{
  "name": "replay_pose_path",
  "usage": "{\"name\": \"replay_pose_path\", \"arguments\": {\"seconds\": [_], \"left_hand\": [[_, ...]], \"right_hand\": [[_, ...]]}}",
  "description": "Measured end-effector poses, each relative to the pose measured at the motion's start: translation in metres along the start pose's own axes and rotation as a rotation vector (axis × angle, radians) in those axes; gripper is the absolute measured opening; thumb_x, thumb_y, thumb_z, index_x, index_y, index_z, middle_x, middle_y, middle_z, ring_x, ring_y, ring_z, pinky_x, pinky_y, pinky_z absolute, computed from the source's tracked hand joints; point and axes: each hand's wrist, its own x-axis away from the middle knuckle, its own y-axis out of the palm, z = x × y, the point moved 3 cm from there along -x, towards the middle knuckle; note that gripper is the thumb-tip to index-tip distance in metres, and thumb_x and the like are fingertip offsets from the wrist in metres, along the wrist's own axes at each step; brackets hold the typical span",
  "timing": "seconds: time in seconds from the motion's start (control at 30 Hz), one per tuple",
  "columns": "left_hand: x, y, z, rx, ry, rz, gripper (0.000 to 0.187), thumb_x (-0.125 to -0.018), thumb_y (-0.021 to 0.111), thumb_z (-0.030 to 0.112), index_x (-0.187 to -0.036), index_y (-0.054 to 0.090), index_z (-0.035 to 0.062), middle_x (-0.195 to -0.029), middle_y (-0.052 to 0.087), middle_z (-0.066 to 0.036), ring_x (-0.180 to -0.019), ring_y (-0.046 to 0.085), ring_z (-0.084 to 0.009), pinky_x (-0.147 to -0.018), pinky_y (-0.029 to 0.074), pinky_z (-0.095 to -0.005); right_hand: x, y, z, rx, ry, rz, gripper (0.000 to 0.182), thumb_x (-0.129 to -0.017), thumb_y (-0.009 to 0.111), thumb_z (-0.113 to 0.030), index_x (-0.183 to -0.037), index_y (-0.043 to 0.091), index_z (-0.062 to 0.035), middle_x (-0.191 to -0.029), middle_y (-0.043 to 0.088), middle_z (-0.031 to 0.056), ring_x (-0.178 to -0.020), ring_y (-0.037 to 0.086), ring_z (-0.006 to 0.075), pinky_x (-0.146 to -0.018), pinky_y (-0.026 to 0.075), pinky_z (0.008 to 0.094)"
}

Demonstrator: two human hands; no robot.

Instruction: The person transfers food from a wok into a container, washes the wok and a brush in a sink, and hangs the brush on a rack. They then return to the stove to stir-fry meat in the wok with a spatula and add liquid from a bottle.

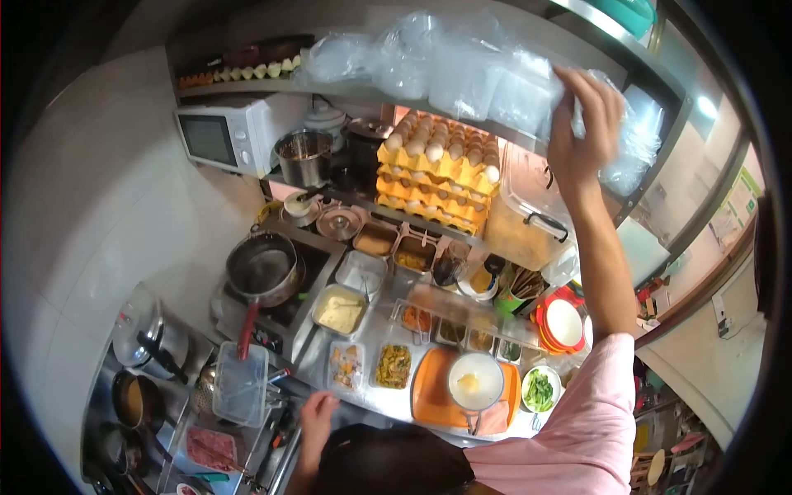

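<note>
My right hand is raised to the upper shelf, its fingers stretched out and apart in front of clear plastic bags of containers. Nothing shows in its grasp. Low at the counter's front edge, my left hand has its fingers curled together, with nothing visible in them. Close above it lie a tub of pale chopped pieces and a tub of green and orange vegetables. To the right, a white saucepan with something yellowish inside stands on an orange board.
A frying pan sits on the hob at left. Stacked egg trays and a microwave occupy the middle shelf. A bowl of chopped greens stands at right. Below left are a clear plastic tub and a tray of raw meat.
</note>
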Motion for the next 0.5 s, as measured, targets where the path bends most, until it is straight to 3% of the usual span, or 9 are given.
{"name": "replay_pose_path", "arguments": {"seconds": [0.07,0.1,0.2,0.23,0.3,0.33,0.4,0.43,0.5], "left_hand": [[-0.004,0.027,0.039,0.141,-0.062,-0.127,0.04,-0.104,0.048,0.033,-0.118,0.06,-0.0028,-0.104,0.068,-0.016,-0.096,0.068,-0.0236,-0.086,0.055,-0.0369],[-0.004,0.038,0.051,0.333,-0.141,-0.246,0.049,-0.103,0.045,0.042,-0.122,0.057,-0.0023,-0.109,0.067,-0.018,-0.1,0.067,-0.0263,-0.089,0.053,-0.0398],[-0.008,0.072,0.094,0.802,-0.421,-0.493,0.067,-0.1,0.036,0.058,-0.134,0.048,0.001,-0.12,0.064,-0.021,-0.106,0.065,-0.0325,-0.095,0.05,-0.0458],[-0.009,0.074,0.087,0.819,-0.503,-0.443,0.06,-0.102,0.039,0.051,-0.135,0.047,0.0014,-0.119,0.064,-0.02,-0.105,0.065,-0.0313,-0.093,0.051,-0.0433],[-0.013,0.078,0.07,0.854,-0.647,-0.339,0.047,-0.104,0.045,0.037,-0.135,0.046,0.0022,-0.119,0.064,-0.018,-0.102,0.066,-0.0288,-0.087,0.054,-0.0384],[-0.014,0.074,0.048,0.683,-0.594,-0.331,0.043,-0.103,0.048,0.034,-0.133,0.048,0.0033,-0.118,0.065,-0.017,-0.101,0.067,-0.0279,-0.086,0.054,-0.0383],[-0.01,0.061,-0.015,0.337,-0.484,-0.331,0.035,-0.101,0.054,0.028,-0.127,0.051,0.0054,-0.116,0.066,-0.015,-0.099,0.067,-0.0261,-0.085,0.054,-0.038],[-0.008,0.06,-0.03,0.345,-0.561,-0.288,0.025,-0.098,0.056,0.014,-0.122,0.053,0.0052,-0.114,0.066,-0.013,-0.094,0.068,-0.0222,-0.08,0.054,-0.0339],[-0.008,0.067,-0.052,0.245,-0.481,-0.331,0.024,-0.099,0.056,0.014,-0.121,0.053,0.0052,-0.112,0.067,-0.013,-0.092,0.067,-0.021,-0.079,0.054,-0.0332]], "right_hand": [[0.019,-0.047,-0.067,-0.136,-0.028,-0.162,0.029,-0.07,0.067,0.001,-0.098,0.068,-0.0068,-0.085,0.063,0.0089,-0.076,0.059,0.0239,-0.073,0.044,0.0405],[0.04,-0.068,-0.104,-0.243,-0.048,-0.41,0.028,-0.068,0.071,-0.003,-0.094,0.067,-0.0067,-0.085,0.064,0.0092,-0.076,0.058,0.0243,-0.072,0.045,0.0407],[0.128,-0.105,-0.223,-0.731,0.059,-0.505,0.027,-0.073,0.067,-0.009,-0.1,0.07,-0.0066,-0.096,0.065,0.0047,-0.085,0.058,0.021,-0.076,0.046,0.0409],[0.182,-0.128,-0.269,-0.875,0.194,-0.668,0.03,-0.072,0.065,-0.015,-0.101,0.07,-0.0069,-0.099,0.064,0.005,-0.089,0.059,0.0216,-0.077,0.046,0.0415],[0.205,-0.168,-0.332,-1.097,0.325,-0.84,0.035,-0.071,0.064,-0.015,-0.105,0.069,-0.009,-0.104,0.063,0.0029,-0.098,0.059,0.0232,-0.09,0.045,0.0433],[0.229,-0.188,-0.365,-1.148,0.451,-0.941,0.035,-0.072,0.071,-0.017,-0.107,0.069,-0.0128,-0.112,0.062,0.0062,-0.104,0.057,0.0263,-0.094,0.043,0.0443],[0.249,-0.214,-0.396,-1.235,0.791,-1.046,0.038,-0.078,0.071,-0.012,-0.116,0.065,-0.009,-0.115,0.062,0.0079,-0.11,0.056,0.0288,-0.101,0.039,0.0457],[0.262,-0.222,-0.403,-1.089,0.958,-1.106,0.039,-0.08,0.069,-0.01,-0.118,0.063,-0.0074,-0.113,0.063,0.0092,-0.107,0.058,0.0289,-0.098,0.041,0.0451],[0.288,-0.238,-0.413,-0.763,1.273,-1.208,0.039,-0.084,0.067,-0.005,-0.122,0.058,-0.0042,-0.109,0.065,0.0118,-0.102,0.062,0.0291,-0.092,0.046,0.0439]]}}
